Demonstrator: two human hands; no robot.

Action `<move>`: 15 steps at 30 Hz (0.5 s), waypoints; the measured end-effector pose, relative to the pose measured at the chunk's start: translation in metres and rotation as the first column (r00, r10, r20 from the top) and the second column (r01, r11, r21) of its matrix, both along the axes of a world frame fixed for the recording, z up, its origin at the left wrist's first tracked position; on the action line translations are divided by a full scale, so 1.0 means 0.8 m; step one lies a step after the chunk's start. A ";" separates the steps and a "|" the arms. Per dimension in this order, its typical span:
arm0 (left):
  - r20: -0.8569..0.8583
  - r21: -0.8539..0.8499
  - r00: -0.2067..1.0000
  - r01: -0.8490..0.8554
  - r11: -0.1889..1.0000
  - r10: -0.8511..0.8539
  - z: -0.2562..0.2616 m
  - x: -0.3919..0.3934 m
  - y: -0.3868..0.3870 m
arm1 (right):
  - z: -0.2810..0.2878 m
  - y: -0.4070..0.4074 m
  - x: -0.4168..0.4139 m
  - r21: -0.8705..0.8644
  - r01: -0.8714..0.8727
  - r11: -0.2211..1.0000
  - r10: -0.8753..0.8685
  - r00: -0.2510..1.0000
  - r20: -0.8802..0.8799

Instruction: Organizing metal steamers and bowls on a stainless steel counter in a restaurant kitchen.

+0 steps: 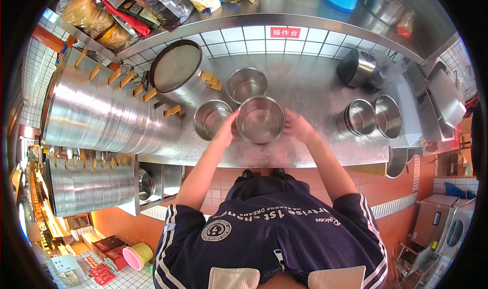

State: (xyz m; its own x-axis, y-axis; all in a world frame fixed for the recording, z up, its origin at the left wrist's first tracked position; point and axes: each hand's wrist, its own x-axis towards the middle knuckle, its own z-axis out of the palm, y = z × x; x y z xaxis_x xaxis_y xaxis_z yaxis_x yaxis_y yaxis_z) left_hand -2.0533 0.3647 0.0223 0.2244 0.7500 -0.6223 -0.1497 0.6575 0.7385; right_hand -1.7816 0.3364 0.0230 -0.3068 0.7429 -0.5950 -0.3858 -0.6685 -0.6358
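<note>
A round stainless steel pot point(260, 121) stands in front of me at the near part of the steel worktop point(297, 83). My left hand point(226, 131) is at its left side, fingertips by the rim; whether they grip it is unclear. Over on the right side, my right hand point(300, 127) has its fingers spread and blurred, with a slight gap to the pot wall. Two similar open pots sit close by: one steel pot point(247, 85) behind and another steel pot point(212, 119) to the left, partly behind my left hand. All three look bare inside.
Tall stacked steel steamer rings point(110, 110) with wooden tabs take up the left, beside a mesh-topped drum point(176, 66). At right are nested steel pots point(361, 117), a larger steel pot point(387, 117) and a black-and-silver container point(356, 68). A shelf point(267, 20) with bags overhangs the back.
</note>
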 end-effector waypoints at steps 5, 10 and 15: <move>-0.020 0.043 1.000 0.018 0.999 -0.017 0.023 0.015 0.049 | 0.015 0.047 0.010 0.146 0.018 0.989 -0.031 0.996 0.081; 0.081 0.194 0.993 -0.101 0.976 0.086 0.038 0.032 0.012 | 0.041 0.008 0.030 0.208 0.141 0.968 -0.152 0.988 0.038; 0.196 0.284 0.979 -0.113 0.952 0.057 0.055 0.050 -0.044 | 0.073 -0.069 0.040 0.274 0.233 0.933 -0.238 0.971 -0.016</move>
State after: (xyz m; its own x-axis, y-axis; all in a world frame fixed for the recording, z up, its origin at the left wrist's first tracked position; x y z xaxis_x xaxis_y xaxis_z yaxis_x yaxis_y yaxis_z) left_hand -2.0134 0.3293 0.0665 0.2413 0.9135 -0.3275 -0.3464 0.3963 0.8502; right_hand -1.7495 0.2813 0.0812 -0.0949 0.9267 -0.3637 -0.4988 -0.3605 -0.7882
